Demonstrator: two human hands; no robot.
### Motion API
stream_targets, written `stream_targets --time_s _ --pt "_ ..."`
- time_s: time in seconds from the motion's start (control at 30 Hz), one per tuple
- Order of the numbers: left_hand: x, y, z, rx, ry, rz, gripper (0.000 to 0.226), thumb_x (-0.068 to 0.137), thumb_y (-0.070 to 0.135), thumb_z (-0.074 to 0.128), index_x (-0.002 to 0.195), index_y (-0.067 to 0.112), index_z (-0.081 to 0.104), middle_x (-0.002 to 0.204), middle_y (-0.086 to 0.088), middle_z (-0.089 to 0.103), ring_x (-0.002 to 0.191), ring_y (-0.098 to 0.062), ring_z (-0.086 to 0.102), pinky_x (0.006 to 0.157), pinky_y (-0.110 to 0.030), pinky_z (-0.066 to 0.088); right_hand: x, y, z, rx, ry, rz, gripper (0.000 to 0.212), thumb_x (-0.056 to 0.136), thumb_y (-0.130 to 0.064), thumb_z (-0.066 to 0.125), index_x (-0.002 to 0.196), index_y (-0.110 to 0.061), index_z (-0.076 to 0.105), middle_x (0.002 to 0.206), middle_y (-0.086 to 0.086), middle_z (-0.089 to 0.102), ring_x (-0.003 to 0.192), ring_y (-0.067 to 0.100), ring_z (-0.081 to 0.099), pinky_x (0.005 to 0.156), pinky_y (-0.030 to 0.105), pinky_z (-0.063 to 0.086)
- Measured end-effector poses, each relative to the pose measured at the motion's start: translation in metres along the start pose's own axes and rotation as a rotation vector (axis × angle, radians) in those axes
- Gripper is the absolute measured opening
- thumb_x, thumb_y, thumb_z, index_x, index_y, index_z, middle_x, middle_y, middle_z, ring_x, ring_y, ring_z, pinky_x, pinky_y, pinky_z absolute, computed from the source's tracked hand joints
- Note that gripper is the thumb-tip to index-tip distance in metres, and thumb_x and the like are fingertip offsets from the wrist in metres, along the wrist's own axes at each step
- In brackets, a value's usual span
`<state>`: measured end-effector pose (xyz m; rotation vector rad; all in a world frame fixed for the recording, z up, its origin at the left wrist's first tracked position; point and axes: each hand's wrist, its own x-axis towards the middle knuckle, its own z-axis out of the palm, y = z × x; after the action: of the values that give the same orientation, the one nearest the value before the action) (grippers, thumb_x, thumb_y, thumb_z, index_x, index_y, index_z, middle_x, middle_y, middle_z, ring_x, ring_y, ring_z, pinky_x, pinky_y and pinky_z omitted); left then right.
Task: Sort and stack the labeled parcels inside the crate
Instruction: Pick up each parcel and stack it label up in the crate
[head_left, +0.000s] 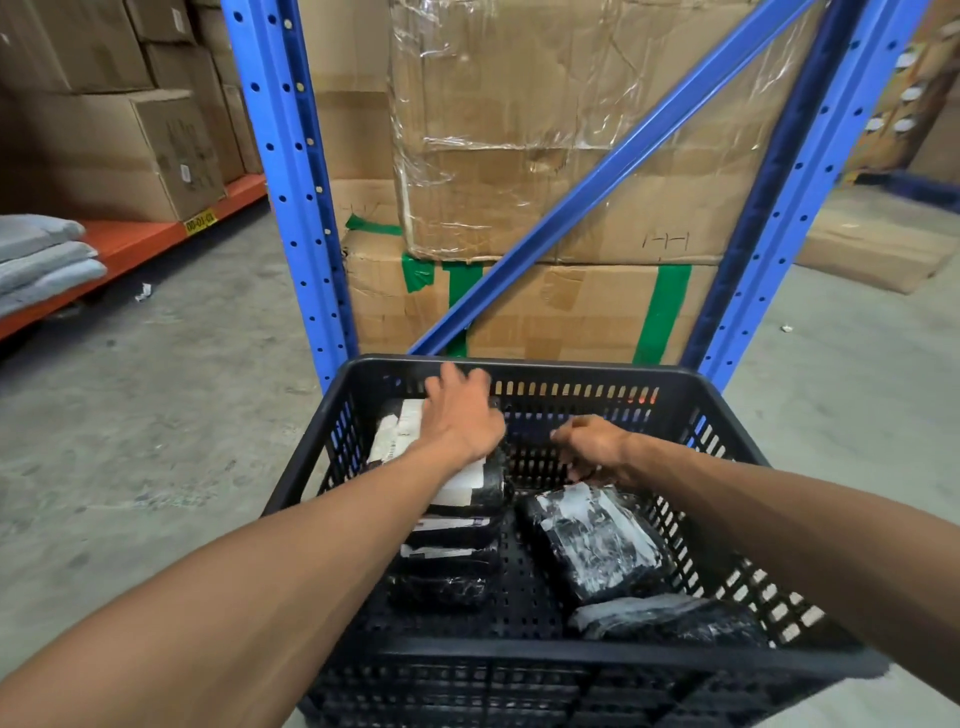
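- Directly under the left hand (460, 415) lies the top parcel (415, 441) of a stack (447, 540) at the far left of the crate (519, 670); the palm rests flat on its white label, fingers spread and reaching the far wall.
- Just near of the right hand (592, 447) lies a loose black parcel (592, 540), with another parcel (665, 621) nearer still, at the right.
- Lower parcels in the stack show only their edges; the left forearm hides part of them, and the label print is too blurred to read.
- Whether the right hand touches anything cannot be told; its fingers are loosely curled, half open, and it holds nothing visible.
- Beyond the crate stand a blue rack (291, 182) and taped cardboard boxes (545, 156) on a concrete floor (156, 415).
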<state>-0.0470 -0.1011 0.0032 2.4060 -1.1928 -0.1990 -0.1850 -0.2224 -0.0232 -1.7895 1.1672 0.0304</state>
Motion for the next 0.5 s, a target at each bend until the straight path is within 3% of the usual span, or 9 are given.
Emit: stream_targets --time_s 0.1,0.17,0.23,0.3,0.33,0.4,0.43,0.5 --pt "0.002 0.045 0.018 -0.214 -0.231 0.087 0.05 0.09 0.015 0.048 0.14 0.019 0.044 0.133 -0.012 0.051 0.107 -0.026 0.054 0.094 -0.039 0.049 -0.005 0.018 -0.018 -0.222 0.031 0.071 0.023 0.101 -0.012 0.043 0.109 -0.002 0.062 0.086 0.013 0.06 0.054 0.018 0.053 0.042 0.021 0.04" --pt "0.003 0.065 0.037 -0.391 -0.481 -0.101 0.058 0.095 0.018 0.043 0.15 0.019 0.029 0.14 -0.014 0.049 0.093 -0.024 0.057 0.086 -0.037 0.054 -0.011 0.029 -0.025 -0.366 -0.033 0.104 0.016 0.1 -0.012 0.047 0.089 -0.008 0.058 0.075 0.006 0.054 0.053 0.014 0.048 0.033 0.018 0.038" --pt "-0.001 0.075 0.059 -0.475 -0.651 -0.295 0.061 0.099 0.028 0.04 0.155 0.013 0.018 0.149 -0.014 0.04 0.103 -0.027 0.056 0.087 -0.037 0.053 -0.015 0.04 -0.027 -0.462 -0.042 0.107 0.022 0.1 -0.014 0.049 0.078 -0.015 0.054 0.075 0.002 0.052 0.056 0.011 0.044 0.036 0.014 0.04" --pt "-0.007 0.075 0.083 -0.471 -0.666 -0.372 0.059 0.101 0.028 0.035 0.153 0.004 0.023 0.154 -0.016 0.035 0.127 -0.033 0.048 0.099 -0.041 0.045 -0.012 0.05 -0.027 -0.523 -0.063 0.085 0.016 0.099 -0.016 0.052 0.103 -0.007 0.065 0.099 0.009 0.063 0.069 0.016 0.053 0.058 0.027 0.052" --pt "-0.011 0.073 0.096 -0.462 -0.651 -0.399 0.057 0.103 0.027 0.033 0.153 0.004 0.023 0.157 -0.016 0.031 0.137 -0.033 0.04 0.107 -0.04 0.039 -0.011 0.054 -0.025 -0.536 -0.056 0.078 0.027 0.099 -0.016 0.054 0.121 -0.004 0.063 0.117 0.014 0.064 0.082 0.021 0.058 0.074 0.034 0.055" --pt "-0.02 0.069 0.118 -0.476 -0.669 -0.441 0.057 0.105 0.033 0.028 0.155 0.008 0.019 0.162 -0.011 0.021 0.146 -0.03 0.027 0.115 -0.039 0.029 -0.006 0.059 -0.016 -0.506 -0.105 0.094 0.044 0.101 -0.019 0.051 0.141 -0.002 0.05 0.143 0.017 0.054 0.119 0.029 0.058 0.101 0.033 0.044" --pt "-0.022 0.068 0.127 -0.495 -0.704 -0.479 0.058 0.105 0.037 0.026 0.156 0.01 0.018 0.163 -0.011 0.018 0.147 -0.031 0.025 0.116 -0.042 0.027 -0.005 0.062 -0.011 -0.53 -0.129 0.059 0.049 0.103 -0.02 0.047 0.148 -0.002 0.042 0.152 0.016 0.046 0.134 0.028 0.049 0.107 0.027 0.035" --pt "-0.023 0.066 0.14 -0.544 -0.794 -0.632 0.062 0.103 0.042 0.027 0.157 0.014 0.016 0.163 -0.014 0.014 0.145 -0.041 0.024 0.112 -0.057 0.031 -0.002 0.072 -0.003 -0.503 -0.16 0.04 0.053 0.104 -0.021 0.044 0.153 -0.004 0.034 0.16 0.013 0.035 0.145 0.025 0.037 0.111 0.023 0.022"
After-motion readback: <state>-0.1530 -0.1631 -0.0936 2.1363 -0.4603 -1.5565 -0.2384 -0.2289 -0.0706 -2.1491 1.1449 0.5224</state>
